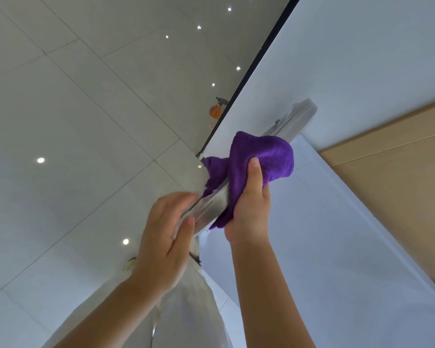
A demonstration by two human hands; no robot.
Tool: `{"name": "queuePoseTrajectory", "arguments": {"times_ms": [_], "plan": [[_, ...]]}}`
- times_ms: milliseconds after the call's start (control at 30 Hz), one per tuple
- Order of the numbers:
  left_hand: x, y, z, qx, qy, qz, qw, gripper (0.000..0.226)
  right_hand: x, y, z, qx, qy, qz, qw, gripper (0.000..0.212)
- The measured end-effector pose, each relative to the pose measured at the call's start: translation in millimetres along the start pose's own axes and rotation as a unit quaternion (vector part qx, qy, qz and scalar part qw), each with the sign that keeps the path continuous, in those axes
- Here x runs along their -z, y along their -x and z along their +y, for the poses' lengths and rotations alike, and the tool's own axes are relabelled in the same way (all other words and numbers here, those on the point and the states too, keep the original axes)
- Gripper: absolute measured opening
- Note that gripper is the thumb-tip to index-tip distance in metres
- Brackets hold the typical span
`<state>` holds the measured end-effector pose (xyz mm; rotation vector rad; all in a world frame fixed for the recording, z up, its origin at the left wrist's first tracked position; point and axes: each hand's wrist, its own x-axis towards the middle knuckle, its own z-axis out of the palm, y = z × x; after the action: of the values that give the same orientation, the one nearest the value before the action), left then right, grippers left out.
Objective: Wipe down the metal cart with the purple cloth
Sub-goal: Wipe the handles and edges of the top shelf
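The metal cart's shiny handle bar point(209, 207) runs diagonally from the middle up to its far end bracket point(299, 114). The purple cloth point(266, 154) is draped and bunched over the bar's middle. My right hand point(249, 209) grips the cloth around the bar, thumb on top of the cloth. My left hand point(163, 237) rests against the bar's near end with straight fingers, and its thumb lies on the metal. The pale flat cart surface point(337, 234) spreads to the right below the bar.
An orange spray bottle point(215, 110) stands on the glossy tiled floor point(73, 121) beside a dark edge strip. A wooden panel point(399, 184) lies at the right. My light trousers point(186, 310) fill the bottom centre.
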<state>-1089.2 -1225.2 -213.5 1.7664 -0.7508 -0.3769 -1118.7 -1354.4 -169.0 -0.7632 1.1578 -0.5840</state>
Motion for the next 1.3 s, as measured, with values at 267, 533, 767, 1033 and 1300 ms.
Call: {"name": "queuePoseTrajectory", "arguments": {"times_ms": [267, 533, 767, 1033, 1300], "plan": [[6.8, 27.7, -25.4, 0.098, 0.083, -0.048, 0.99, 0.037, -4.9, 7.7, 2.1, 0.022, -0.001, 0.036, 0.999, 0.015], [6.9, 20.8, -18.5, 0.179, 0.114, -0.055, 0.976, 0.038, -6.1, 27.9, 48.8, 0.147, 0.127, 0.053, 0.98, 0.039], [13.4, 14.1, -31.8, 0.299, 0.124, -0.066, 0.944, 0.069, 1.0, 36.7, 74.7, 0.225, 0.171, 0.002, 0.959, 0.024], [31.9, 26.1, -40.0, 0.284, 0.137, -0.126, 0.941, 0.021, 20.0, 34.6, 107.6, 0.233, 0.323, -0.037, 0.917, 0.083], [21.3, 66.7, -62.8, 0.32, 0.009, -0.144, 0.936, 0.037, 30.9, 20.7, 118.9, 0.357, 0.471, -0.042, 0.805, 0.073]]}}
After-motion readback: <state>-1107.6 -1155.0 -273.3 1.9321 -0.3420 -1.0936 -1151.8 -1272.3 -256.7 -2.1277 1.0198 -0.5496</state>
